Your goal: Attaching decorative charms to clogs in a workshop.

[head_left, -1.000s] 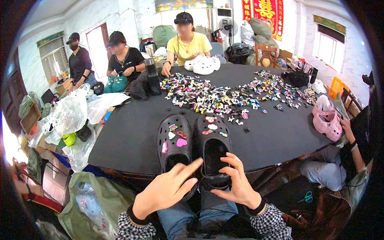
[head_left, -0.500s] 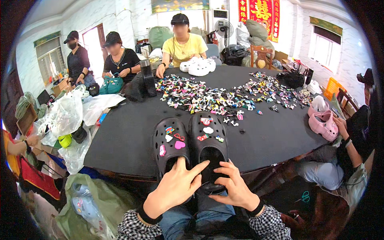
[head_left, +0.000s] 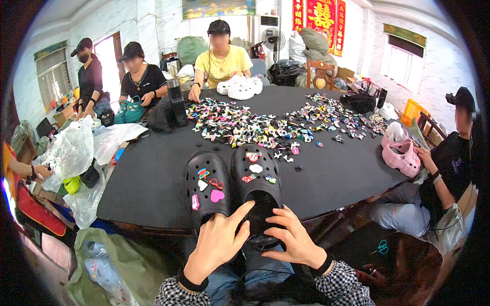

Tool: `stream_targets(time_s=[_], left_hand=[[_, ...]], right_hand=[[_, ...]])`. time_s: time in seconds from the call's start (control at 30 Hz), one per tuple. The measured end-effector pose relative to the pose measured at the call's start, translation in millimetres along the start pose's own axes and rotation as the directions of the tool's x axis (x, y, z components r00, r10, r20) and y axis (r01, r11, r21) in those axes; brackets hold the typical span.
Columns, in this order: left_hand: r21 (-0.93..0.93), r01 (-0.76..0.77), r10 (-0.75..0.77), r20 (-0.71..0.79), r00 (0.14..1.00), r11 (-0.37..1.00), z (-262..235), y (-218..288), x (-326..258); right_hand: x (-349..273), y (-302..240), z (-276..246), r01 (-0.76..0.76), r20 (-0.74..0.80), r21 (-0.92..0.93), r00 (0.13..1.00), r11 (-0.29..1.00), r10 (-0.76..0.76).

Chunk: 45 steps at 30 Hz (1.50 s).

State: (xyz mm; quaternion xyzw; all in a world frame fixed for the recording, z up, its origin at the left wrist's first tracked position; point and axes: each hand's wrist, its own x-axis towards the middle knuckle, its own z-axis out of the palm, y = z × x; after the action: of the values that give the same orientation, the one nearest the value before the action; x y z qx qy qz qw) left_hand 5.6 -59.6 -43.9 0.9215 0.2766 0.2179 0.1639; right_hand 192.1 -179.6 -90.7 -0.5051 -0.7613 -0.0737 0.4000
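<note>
Two black clogs stand side by side at the table's near edge, toes pointing away. The left clog point(head_left: 205, 208) bears several charms, among them a pink heart, red glasses and a white cloud. On the right clog point(head_left: 259, 185) sit a baseball charm, a white cloud, a red sock and a small green-white one. My left hand point(head_left: 215, 246) has fingers hooked into the left clog's opening, its index finger stretched toward the right clog. My right hand point(head_left: 298, 238) grips the right clog's right rim near the heel, thumb lower down. Parts of the fingertips are hidden inside the shoes.
Loose colourful charms point(head_left: 245, 125) lie scattered across the black table point(head_left: 153, 178). White clogs point(head_left: 245, 87) stand before a person in yellow; pink clogs point(head_left: 400, 155) are held by a person at right. A dark bottle point(head_left: 176, 102) and plastic bags point(head_left: 76, 148) are at left.
The whole view has shifted slightly, with the scene moving left. My left fingers now sit a little deeper in the left clog, and the clogs stand slightly farther apart at the toes.
</note>
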Motion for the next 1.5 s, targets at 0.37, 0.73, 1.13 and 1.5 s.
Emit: stream_targets(time_s=[0.37, 0.73, 1.13, 1.5], left_hand=[[-0.070, -0.033, 0.026, -0.101, 0.995, 0.997, 6, -2, -5], [-0.016, -0.053, 0.052, -0.062, 0.997, 0.998, 6, 0, -2], [0.059, -0.049, 0.055, -0.105, 0.993, 0.997, 9, 4, -2], [0.081, -0.179, 0.177, 0.030, 0.984, 0.980, -1, -1, 5]], right_hand=[[4, -9, -4, -0.102, -0.053, -0.004, 0.993, 0.995, 0.102], [78, -17, -59, -0.109, -0.224, 0.022, 0.968, 0.994, 0.111], [144, -3, -48, -0.076, -0.299, 0.150, 0.947, 0.986, 0.118], [113, 37, -28, -0.339, -0.248, 0.429, 0.847, 0.837, 0.470]])
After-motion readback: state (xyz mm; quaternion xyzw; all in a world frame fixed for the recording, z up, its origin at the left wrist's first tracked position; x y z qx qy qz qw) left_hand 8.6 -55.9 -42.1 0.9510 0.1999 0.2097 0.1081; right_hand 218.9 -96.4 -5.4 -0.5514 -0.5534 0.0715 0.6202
